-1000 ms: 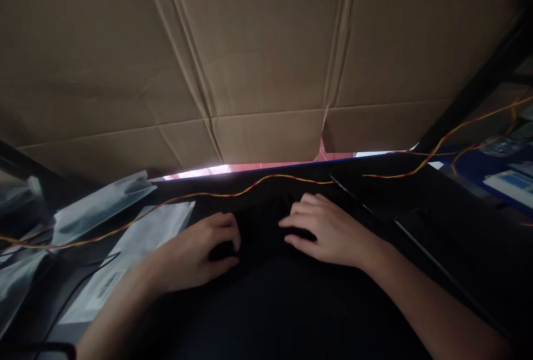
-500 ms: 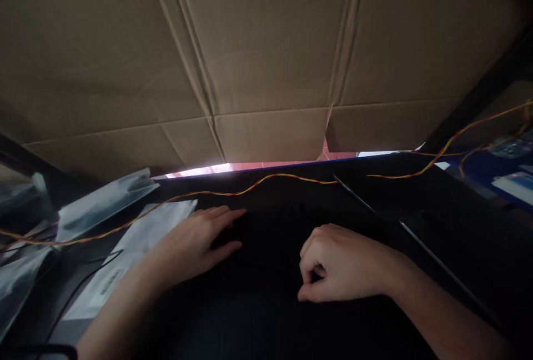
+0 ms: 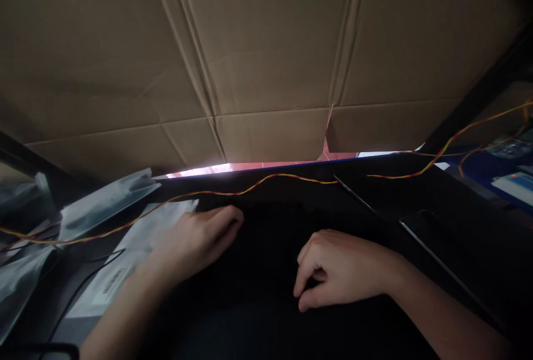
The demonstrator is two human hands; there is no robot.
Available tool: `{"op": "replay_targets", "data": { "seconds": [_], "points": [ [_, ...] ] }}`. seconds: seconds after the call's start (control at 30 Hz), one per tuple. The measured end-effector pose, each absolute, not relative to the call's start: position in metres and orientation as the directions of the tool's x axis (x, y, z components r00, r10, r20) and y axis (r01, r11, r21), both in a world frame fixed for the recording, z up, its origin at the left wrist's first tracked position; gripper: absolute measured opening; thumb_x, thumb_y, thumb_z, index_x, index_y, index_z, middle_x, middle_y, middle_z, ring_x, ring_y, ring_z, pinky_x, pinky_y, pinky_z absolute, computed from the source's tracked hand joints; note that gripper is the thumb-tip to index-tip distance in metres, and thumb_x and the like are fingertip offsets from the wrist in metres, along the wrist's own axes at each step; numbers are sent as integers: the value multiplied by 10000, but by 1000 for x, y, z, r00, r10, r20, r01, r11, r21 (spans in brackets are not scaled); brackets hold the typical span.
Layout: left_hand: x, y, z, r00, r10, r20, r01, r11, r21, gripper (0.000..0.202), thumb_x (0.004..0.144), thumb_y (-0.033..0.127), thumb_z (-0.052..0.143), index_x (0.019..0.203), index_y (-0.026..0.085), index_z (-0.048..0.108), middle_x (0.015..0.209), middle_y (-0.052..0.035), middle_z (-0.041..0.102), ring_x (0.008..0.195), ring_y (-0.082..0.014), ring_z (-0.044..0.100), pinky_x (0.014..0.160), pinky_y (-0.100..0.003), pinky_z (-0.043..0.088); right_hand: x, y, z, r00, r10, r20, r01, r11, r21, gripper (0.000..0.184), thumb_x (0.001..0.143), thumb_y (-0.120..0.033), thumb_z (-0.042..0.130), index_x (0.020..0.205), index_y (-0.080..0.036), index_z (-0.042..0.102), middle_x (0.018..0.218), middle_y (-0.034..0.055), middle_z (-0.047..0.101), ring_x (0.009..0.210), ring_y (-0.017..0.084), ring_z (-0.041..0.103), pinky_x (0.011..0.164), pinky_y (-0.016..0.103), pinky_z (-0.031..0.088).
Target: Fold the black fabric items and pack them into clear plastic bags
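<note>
My left hand (image 3: 202, 240) is curled over a very dark area (image 3: 266, 271) that may be black cloth, its fingers bent down and the thumb close beneath them. Across from it, my right hand (image 3: 333, 268) has bent fingers with the thumb drawn in near the index finger, a small gap showing between them. Whatever either hand pinches, if anything, is lost against the black. A flat white plastic bag (image 3: 102, 288) with a barcode label lies under and beside my left forearm. A red-and-yellow twisted wire (image 3: 278, 175) runs beyond both hands.
A large cardboard sheet (image 3: 266, 43) rises at the back. Clear plastic bags (image 3: 106, 204) and a thin black cable (image 3: 79, 288) are at left. Dark slabs with shiny edges (image 3: 437, 257) lie at right, near a blue surface (image 3: 470, 168) with more wires.
My left hand's outstretched index finger and thumb have curled in, and the hand has turned downward. The right hand's fingers have dipped slightly toward me, staying bent.
</note>
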State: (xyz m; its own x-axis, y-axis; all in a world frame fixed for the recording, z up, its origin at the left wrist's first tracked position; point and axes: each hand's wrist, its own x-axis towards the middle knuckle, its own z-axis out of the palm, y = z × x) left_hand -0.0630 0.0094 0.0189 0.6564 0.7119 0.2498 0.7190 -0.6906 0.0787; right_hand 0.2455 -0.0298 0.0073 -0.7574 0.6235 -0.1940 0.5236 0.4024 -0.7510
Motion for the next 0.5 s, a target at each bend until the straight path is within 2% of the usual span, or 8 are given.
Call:
{"op": "replay_targets", "data": {
  "seconds": [0.07, 0.13, 0.2, 0.27, 0.37, 0.43, 0.5],
  "points": [
    [-58, 6, 20, 715, 699, 10, 670, -689, 277, 100, 1010, 278, 585, 1035, 269, 682, 764, 45, 715, 596, -131, 622, 565, -265, 396, 246, -30, 8, -753, 621, -216, 528, 376, -761, 195, 855, -457, 868, 974, -305, 892, 624, -78, 553, 563, 85, 517, 564, 251, 377],
    [-53, 4, 22, 734, 653, -186, 665, -635, 393, 13, 931, 273, 682, 942, 269, 680, 742, 65, 701, 617, -127, 622, 568, -259, 385, 246, -30, 9, -752, 616, -235, 534, 359, -766, 175, 868, -443, 851, 961, -299, 886, 639, -74, 556, 580, 88, 525, 575, 249, 382],
    [-51, 3, 25, 709, 646, -283, 697, -582, 418, 88, 863, 285, 756, 895, 267, 676, 785, 67, 715, 677, -140, 646, 595, -263, 395, 247, -31, 11, -736, 618, -276, 559, 326, -762, 153, 848, -383, 857, 965, -285, 863, 657, -81, 563, 587, 87, 535, 578, 239, 385],
    [-52, 3, 26, 661, 683, -310, 742, -534, 406, 198, 804, 323, 814, 946, 270, 686, 867, 54, 732, 753, -168, 680, 631, -271, 431, 247, -33, 12, -717, 608, -340, 598, 286, -749, 198, 789, -303, 878, 977, -272, 826, 667, -97, 581, 577, 83, 543, 563, 225, 385],
    [-57, 5, 25, 585, 753, -301, 798, -469, 378, 573, 716, 414, 895, 1231, 288, 677, 1012, 13, 746, 888, -232, 726, 725, -307, 527, 249, -35, 14, -729, 508, -459, 631, 238, -738, 250, 719, -269, 906, 942, -263, 792, 651, -117, 603, 574, 82, 568, 553, 210, 396],
    [-60, 7, 23, 571, 766, -296, 804, -448, 391, 930, 671, 466, 935, 1499, 303, 546, 1196, -38, 752, 1045, -285, 742, 870, -366, 586, 250, -37, 17, -752, 382, -537, 630, 182, -755, 203, 746, -303, 898, 917, -256, 797, 639, -113, 613, 579, 85, 581, 557, 205, 411],
    [-64, 6, 20, 581, 755, -304, 796, -448, 408, 1206, 631, 502, 967, 1661, 325, 364, 1462, -98, 672, 1274, -343, 688, 1061, -448, 568, 249, -38, 22, -767, 310, -562, 616, 113, -779, 175, 806, -339, 863, 949, -250, 816, 654, -98, 630, 579, 84, 579, 552, 200, 417]
  ]
}}
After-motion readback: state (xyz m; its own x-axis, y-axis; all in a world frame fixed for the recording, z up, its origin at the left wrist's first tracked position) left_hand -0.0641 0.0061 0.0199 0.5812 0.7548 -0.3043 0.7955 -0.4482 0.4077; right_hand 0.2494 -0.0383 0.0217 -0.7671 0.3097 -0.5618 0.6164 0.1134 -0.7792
